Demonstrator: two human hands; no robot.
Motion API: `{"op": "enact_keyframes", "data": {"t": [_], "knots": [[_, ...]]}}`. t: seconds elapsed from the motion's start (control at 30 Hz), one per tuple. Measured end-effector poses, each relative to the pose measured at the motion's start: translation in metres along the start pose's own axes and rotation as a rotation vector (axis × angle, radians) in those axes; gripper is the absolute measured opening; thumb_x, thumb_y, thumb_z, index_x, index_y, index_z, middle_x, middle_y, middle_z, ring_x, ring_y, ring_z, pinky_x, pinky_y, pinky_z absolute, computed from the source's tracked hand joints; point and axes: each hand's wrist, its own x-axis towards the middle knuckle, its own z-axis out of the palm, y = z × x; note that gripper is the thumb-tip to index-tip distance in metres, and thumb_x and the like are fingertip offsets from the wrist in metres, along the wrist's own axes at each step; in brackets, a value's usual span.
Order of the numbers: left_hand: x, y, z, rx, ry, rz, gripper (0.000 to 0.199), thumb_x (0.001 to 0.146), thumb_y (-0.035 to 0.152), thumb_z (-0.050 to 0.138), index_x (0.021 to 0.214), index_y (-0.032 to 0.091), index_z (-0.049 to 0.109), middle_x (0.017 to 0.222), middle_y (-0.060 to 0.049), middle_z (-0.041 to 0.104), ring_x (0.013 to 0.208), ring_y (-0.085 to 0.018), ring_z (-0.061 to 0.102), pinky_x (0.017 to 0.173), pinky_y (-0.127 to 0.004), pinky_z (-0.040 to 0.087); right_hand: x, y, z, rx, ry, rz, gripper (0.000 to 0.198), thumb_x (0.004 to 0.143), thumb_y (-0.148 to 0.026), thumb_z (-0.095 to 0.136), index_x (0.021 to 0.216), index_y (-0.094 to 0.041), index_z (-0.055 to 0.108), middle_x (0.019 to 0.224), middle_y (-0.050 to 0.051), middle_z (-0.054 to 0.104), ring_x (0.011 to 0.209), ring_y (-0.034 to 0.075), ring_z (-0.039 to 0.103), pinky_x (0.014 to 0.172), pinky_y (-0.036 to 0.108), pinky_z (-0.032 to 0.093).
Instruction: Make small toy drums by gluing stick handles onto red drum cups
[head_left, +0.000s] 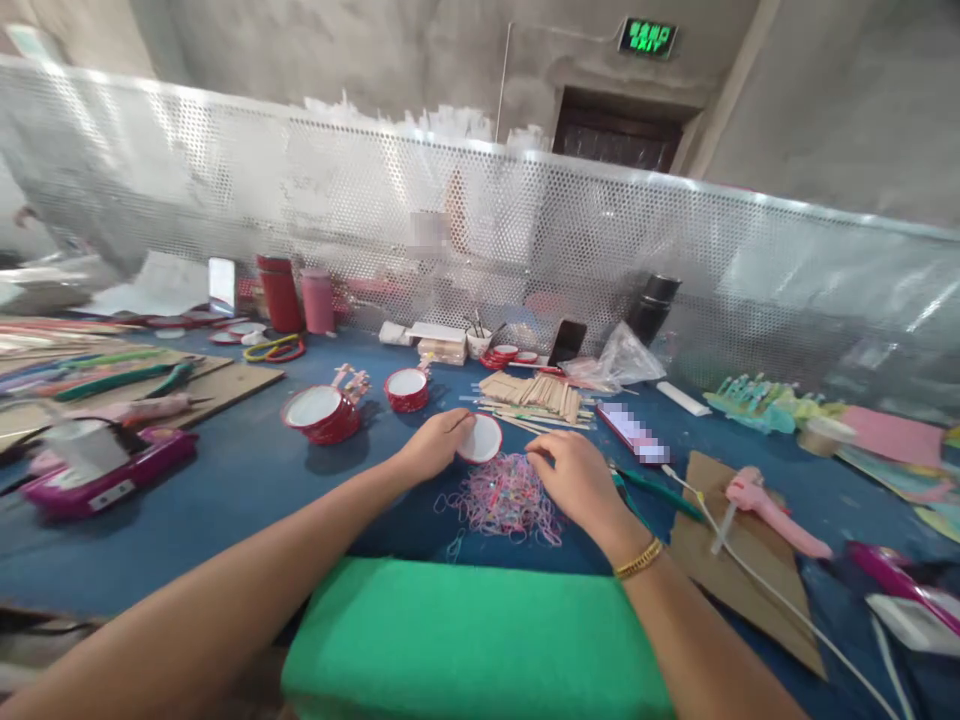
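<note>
In the head view my left hand [437,446] grips a small round piece with a white face and red rim [481,439] by its left edge. My right hand [574,475] hovers at the right of a tangled pile of pink, purple and blue strings [510,500], thumb and forefinger pinched together. Whatever lies between those fingertips is too small to make out. Behind the pile lie thin wooden sticks [536,398]. To the left, a stack of similar red-rimmed rounds [322,414] and a smaller stack [407,390] sit on the blue table [247,500].
A pink glue gun [772,512] rests on a cardboard sheet [750,590] at right, its white cable crossing the table. A phone [634,433] and green-handled pliers [660,492] lie nearby. A purple power strip [112,475] stands left; a perforated metal screen [360,220] borders the back.
</note>
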Motion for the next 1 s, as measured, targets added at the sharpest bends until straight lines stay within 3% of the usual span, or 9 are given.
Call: {"op": "enact_keyframes", "data": {"t": [0.1,0.2,0.27,0.4,0.53,0.7,0.77,0.87,1.0], "knots": [[-0.001,0.002,0.004,-0.081,-0.047,-0.095,0.029,0.080,0.041,0.059,0.097,0.018,0.065,0.070,0.002,0.056,0.057,-0.015,0.053,0.047,-0.025,0.043,0.001,0.003,-0.004,-0.020,-0.036,0.030,0.015,0.093,-0.018,0.066,0.097,-0.023,0.080,0.103,0.004,0.080,0.101,0.022,0.071,0.093,0.031,0.048],[-0.002,0.004,0.007,-0.156,-0.067,-0.102,0.046,0.076,0.029,0.062,0.120,0.017,0.068,0.078,-0.001,0.063,0.058,-0.015,0.055,0.048,-0.024,0.048,0.002,0.006,-0.007,-0.039,-0.074,0.066,0.015,0.092,-0.017,0.067,0.093,-0.024,0.080,0.101,0.003,0.081,0.098,0.022,0.072,0.089,0.030,0.048],[-0.003,0.004,0.007,-0.182,-0.080,-0.112,0.050,0.076,0.024,0.061,0.125,0.018,0.070,0.087,-0.003,0.068,0.059,-0.013,0.056,0.050,-0.024,0.050,0.002,0.008,-0.008,-0.042,-0.092,0.079,0.015,0.091,-0.017,0.068,0.090,-0.024,0.080,0.099,0.003,0.081,0.096,0.021,0.072,0.087,0.030,0.048],[-0.002,0.004,0.006,-0.196,-0.073,-0.139,0.048,0.077,0.021,0.061,0.123,0.019,0.076,0.107,-0.008,0.074,0.064,-0.014,0.059,0.052,-0.024,0.052,0.003,0.012,-0.005,-0.030,-0.083,0.061,0.014,0.092,-0.017,0.068,0.089,-0.024,0.080,0.097,0.003,0.081,0.095,0.022,0.072,0.086,0.031,0.048],[-0.001,0.005,0.006,-0.183,-0.036,-0.132,0.052,0.077,0.020,0.062,0.128,0.019,0.075,0.108,-0.008,0.075,0.065,-0.014,0.060,0.051,-0.024,0.053,0.007,0.012,0.005,-0.023,-0.008,0.025,0.014,0.094,-0.018,0.067,0.093,-0.023,0.080,0.097,0.004,0.080,0.096,0.022,0.070,0.090,0.031,0.047],[-0.001,0.006,0.005,-0.151,0.001,-0.022,0.055,0.075,0.026,0.069,0.130,0.018,0.073,0.121,-0.010,0.074,0.075,-0.018,0.064,0.051,-0.024,0.053,0.013,0.008,0.019,-0.069,0.011,0.016,0.017,0.095,-0.032,0.069,0.095,-0.021,0.081,0.101,0.010,0.079,0.103,0.026,0.068,0.094,0.035,0.046],[-0.001,0.004,0.004,-0.130,0.001,0.035,0.054,0.076,0.028,0.070,0.129,0.019,0.074,0.127,-0.010,0.073,0.079,-0.019,0.066,0.054,-0.024,0.054,0.014,0.007,0.022,-0.093,0.001,0.023,0.015,0.094,-0.029,0.069,0.091,-0.021,0.082,0.101,0.010,0.079,0.103,0.026,0.068,0.094,0.036,0.046],[0.001,0.001,0.002,-0.033,-0.013,0.129,0.042,0.084,0.028,0.062,0.122,0.020,0.078,0.122,-0.009,0.074,0.084,-0.019,0.067,0.062,-0.026,0.056,0.014,0.007,0.021,-0.048,0.044,0.033,0.014,0.092,-0.020,0.068,0.085,-0.021,0.080,0.097,0.008,0.079,0.099,0.025,0.069,0.092,0.034,0.047],[0.002,0.001,0.001,0.130,-0.006,0.294,0.031,0.090,0.029,0.058,0.108,0.021,0.082,0.112,-0.008,0.076,0.094,-0.021,0.069,0.086,-0.034,0.057,0.011,0.002,0.014,0.088,0.142,-0.015,0.013,0.092,-0.019,0.069,0.081,-0.020,0.076,0.090,0.006,0.078,0.093,0.022,0.069,0.090,0.033,0.047]]}}
